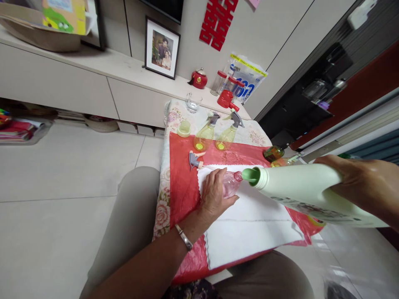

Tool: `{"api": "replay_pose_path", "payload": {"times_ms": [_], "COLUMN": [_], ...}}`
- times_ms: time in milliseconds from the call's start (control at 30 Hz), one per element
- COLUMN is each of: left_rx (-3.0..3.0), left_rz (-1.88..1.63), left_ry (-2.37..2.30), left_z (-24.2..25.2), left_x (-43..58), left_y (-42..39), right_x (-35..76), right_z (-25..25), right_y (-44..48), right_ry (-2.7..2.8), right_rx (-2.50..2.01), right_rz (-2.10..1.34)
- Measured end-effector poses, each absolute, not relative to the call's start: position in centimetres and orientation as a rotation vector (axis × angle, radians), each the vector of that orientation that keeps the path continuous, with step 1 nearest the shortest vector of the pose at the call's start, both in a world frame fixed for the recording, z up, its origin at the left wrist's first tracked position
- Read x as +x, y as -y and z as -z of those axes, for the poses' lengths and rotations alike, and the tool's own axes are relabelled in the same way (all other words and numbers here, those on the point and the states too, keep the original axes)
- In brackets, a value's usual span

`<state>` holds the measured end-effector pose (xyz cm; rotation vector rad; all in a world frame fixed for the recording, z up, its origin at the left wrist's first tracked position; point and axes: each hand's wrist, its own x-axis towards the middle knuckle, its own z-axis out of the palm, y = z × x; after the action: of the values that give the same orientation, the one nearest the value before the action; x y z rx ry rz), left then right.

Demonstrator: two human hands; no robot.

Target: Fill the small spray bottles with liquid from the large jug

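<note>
My left hand [215,193] is wrapped round a small pink clear bottle [230,185] that stands on a white cloth [246,232]. With my right hand [364,182] I grip the handle of a large pale green jug [299,178], tilted on its side. The jug's green pouring spout [250,175] is right at the mouth of the pink bottle. Whether any liquid is flowing cannot be made out. A grey and pink spray head [195,160] lies on the red plastic sheet [183,182], left of the bottle.
Two yellow spray bottles [204,138] and a pale green cap [183,129] stand behind the cloth. A glass cup [193,103] is at the table's far edge. A dark green bottle [273,153] stands to the right. The cabinet ledge [124,66] runs behind.
</note>
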<state>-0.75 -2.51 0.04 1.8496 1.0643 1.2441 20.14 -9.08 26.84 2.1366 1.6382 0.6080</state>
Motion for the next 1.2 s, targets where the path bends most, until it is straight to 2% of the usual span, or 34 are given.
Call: {"api": "replay_pose_path", "payload": {"times_ms": [167,1200], "left_rx": [1.846,1.855], "left_rz": [-1.239,-1.258], "left_ry": [-1.062,-1.057], "left_z": [0.0,0.07], "left_x": [-0.74,-0.79], "left_y": [2.47,2.5], "right_x": [19.86,19.35], "right_z": [-26.86,-27.03], "right_y": [8.96,8.88], "right_ry": [-1.529,-1.463], "right_rx": [2.173,2.226], "right_rz": [-0.498,-0.442]}}
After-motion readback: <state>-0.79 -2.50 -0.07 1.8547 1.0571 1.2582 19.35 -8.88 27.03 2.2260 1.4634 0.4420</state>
